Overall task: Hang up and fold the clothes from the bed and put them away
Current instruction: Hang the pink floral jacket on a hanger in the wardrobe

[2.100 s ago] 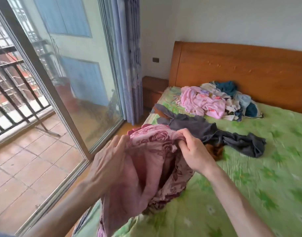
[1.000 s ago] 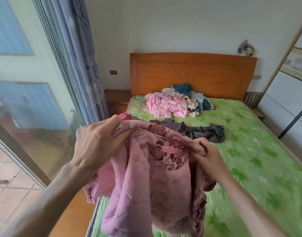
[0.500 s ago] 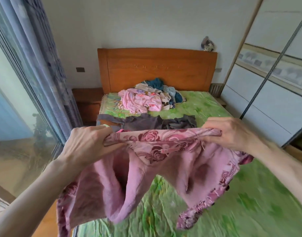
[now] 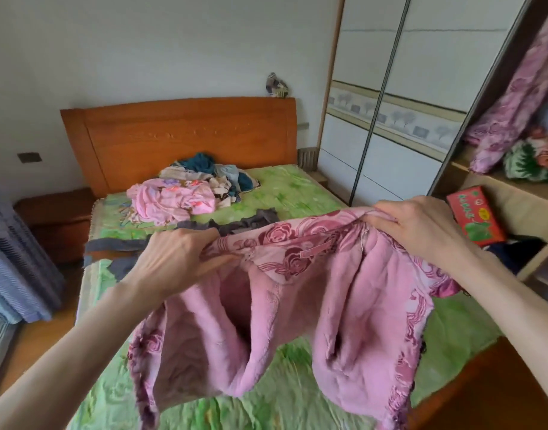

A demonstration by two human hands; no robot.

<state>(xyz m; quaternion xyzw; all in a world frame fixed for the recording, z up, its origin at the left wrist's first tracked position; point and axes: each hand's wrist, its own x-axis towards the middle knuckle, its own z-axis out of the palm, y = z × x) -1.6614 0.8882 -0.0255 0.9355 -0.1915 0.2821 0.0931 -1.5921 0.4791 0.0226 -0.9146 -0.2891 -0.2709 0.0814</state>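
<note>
I hold a pink fleece-lined garment with a dark rose pattern [image 4: 297, 305] stretched out in the air above the bed. My left hand [image 4: 173, 259] grips its upper edge on the left, and my right hand [image 4: 418, 228] grips the same edge on the right. The pink lining faces me and the rest hangs down. Behind it a dark grey garment [image 4: 248, 220] lies across the green bedspread [image 4: 285, 187]. A heap of clothes, pink [image 4: 170, 200] in front and blue and cream ones behind, sits near the wooden headboard [image 4: 179, 138].
A wardrobe with white sliding doors [image 4: 390, 125] stands to the right of the bed. Its open section at far right holds a shelf [image 4: 508, 184] with a purple floral cloth [image 4: 515, 97], a red box [image 4: 474, 220] and bundled fabric. Striped curtains [image 4: 15, 268] and a bedside cabinet [image 4: 55, 218] are on the left.
The view has swung right from the balcony door to the wardrobe. My hands have moved apart along the garment's edge and spread it out wide.
</note>
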